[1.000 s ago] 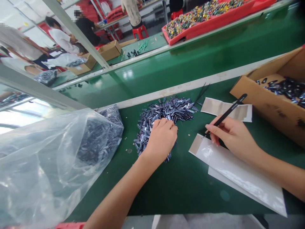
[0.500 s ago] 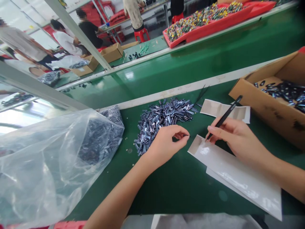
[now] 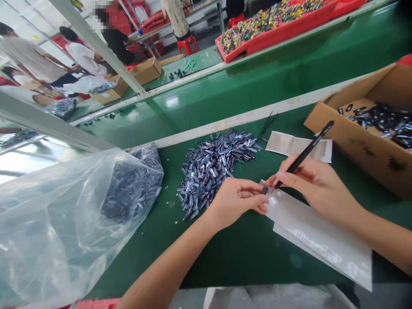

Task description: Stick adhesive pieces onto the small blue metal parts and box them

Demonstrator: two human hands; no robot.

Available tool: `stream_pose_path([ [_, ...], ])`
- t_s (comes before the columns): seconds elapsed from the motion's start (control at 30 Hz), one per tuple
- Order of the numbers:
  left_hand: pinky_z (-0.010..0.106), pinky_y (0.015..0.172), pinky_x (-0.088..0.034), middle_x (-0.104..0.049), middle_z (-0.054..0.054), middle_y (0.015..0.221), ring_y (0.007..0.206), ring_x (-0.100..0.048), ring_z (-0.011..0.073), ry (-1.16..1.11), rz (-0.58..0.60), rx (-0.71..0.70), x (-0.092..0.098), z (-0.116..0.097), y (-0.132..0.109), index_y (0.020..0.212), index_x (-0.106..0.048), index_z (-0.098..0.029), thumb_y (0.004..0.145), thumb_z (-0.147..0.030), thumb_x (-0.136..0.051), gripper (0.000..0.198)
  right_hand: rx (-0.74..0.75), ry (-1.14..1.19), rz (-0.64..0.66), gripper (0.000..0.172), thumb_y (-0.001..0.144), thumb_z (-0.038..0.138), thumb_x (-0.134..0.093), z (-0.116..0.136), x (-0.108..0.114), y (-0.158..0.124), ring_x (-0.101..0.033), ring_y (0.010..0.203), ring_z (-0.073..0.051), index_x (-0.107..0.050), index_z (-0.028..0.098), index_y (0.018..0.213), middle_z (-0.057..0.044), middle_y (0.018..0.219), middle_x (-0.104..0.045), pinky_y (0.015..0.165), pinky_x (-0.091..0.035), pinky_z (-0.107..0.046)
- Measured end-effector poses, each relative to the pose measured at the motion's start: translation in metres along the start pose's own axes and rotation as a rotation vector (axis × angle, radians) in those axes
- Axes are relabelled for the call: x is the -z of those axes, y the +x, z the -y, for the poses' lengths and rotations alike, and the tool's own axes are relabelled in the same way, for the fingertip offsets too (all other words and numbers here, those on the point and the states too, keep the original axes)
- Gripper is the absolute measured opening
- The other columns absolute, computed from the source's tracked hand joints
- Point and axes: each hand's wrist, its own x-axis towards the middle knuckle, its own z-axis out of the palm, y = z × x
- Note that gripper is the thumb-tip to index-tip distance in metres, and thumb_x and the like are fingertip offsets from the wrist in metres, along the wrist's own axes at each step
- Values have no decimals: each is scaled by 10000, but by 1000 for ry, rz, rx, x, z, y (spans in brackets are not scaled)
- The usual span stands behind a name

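My left hand [image 3: 236, 199] is pinched on one small dark metal piece [image 3: 265, 189], held at the near end of a shiny white backing strip [image 3: 317, 236]. My right hand [image 3: 313, 182] grips black tweezers [image 3: 305, 152] like a pen, their tip almost touching that piece. Just left of my hands lies a heap of the same dark metal pieces [image 3: 214, 165] on the green table [image 3: 244, 244].
A large clear plastic bag [image 3: 69, 219] holding more pieces fills the left. An open cardboard box [image 3: 363, 137] with pieces stands at the right. Another strip [image 3: 289, 143] lies behind my hands. Beyond the white rail runs a green conveyor [image 3: 257, 81], with a red tray [image 3: 283, 25] and other people behind.
My left hand left the heap with one piece pinched and moved right to the strip's end. The tweezers' tip came down to meet it.
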Motion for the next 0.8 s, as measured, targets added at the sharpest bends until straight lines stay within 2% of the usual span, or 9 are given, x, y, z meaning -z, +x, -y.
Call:
stream_pose_path([
  [0.4,224,608,-580,-684,58,590,549,-675,136,-21,-46,62,-6,2,-3,802,-676,-49,671,-153,-742,180,115,-158,-104,103,823,256,-639,0,-14,-8,-668,629,-148,-606,227,730,13,683,-689,574,-564,-255],
  [0.8,236,614,-584,-679,58,591,553,-673,139,-51,-59,58,-7,2,-4,784,-679,-49,642,-185,-769,217,118,-203,-125,100,833,273,-626,0,-17,-11,-686,672,-181,-590,247,745,2,694,-688,583,-567,-293],
])
